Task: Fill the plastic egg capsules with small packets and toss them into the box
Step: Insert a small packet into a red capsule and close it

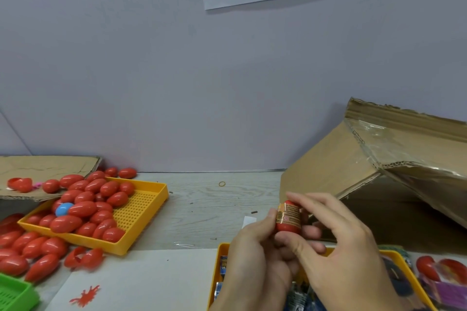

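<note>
Your left hand (255, 242) and right hand (336, 240) both pinch a glossy red egg capsule (288, 217), seemingly stuffed with a crinkled packet.

Both hands, left hand (255, 247) and right hand (338, 242), hold a red egg capsule (288, 217) beside the cardboard box (353, 159).

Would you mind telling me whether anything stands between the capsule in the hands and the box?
Nothing visible does. The capsule, held by the left hand and right hand, is just left of the box, whose open side faces it.
</note>
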The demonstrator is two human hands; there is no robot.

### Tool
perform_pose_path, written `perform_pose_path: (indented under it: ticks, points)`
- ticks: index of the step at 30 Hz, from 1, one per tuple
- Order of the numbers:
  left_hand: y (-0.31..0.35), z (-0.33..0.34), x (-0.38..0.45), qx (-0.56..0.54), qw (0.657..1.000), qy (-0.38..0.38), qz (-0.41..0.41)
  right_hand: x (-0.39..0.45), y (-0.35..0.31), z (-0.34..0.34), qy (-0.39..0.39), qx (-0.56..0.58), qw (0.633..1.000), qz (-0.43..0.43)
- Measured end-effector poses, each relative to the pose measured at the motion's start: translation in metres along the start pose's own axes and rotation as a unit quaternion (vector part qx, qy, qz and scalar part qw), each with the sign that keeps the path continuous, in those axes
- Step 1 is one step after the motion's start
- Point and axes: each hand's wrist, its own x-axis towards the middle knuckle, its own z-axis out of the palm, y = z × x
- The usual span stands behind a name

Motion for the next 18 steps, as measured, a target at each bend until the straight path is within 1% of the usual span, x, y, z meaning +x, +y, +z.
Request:
perform_pose_path:
  ticks: [2, 6, 12, 14, 18]
  points:
    - [0.001, 0.0, -0.001, -0.033, 0.999, -0.019, -0.01, 0.0, -0.001, 0.0, -0.002, 0.005, 1.0, -0.004]
    - [0.001, -0.001, 0.001, -0.054, 0.998, -0.021, -0.038, 0.0, -0.002, 0.0, -0.003, 0.011, 1.0, 0.0]
    - [0.001, -0.004, 0.004, 0.001, 0.999, 0.014, -0.052, 0.002, 0.003, 0.0, -0.013, 0.027, 0.999, 0.028]
    - [0.0, -0.005, 0.005, 0.021, 0.998, 0.03, -0.041, 0.003, 0.003, -0.001, -0.031, 0.051, 0.997, 0.054]
    - [-0.003, -0.01, 0.007, 0.05, 0.997, 0.066, 0.007, 0.002, 0.006, -0.003, -0.071, 0.104, 0.983, 0.136]
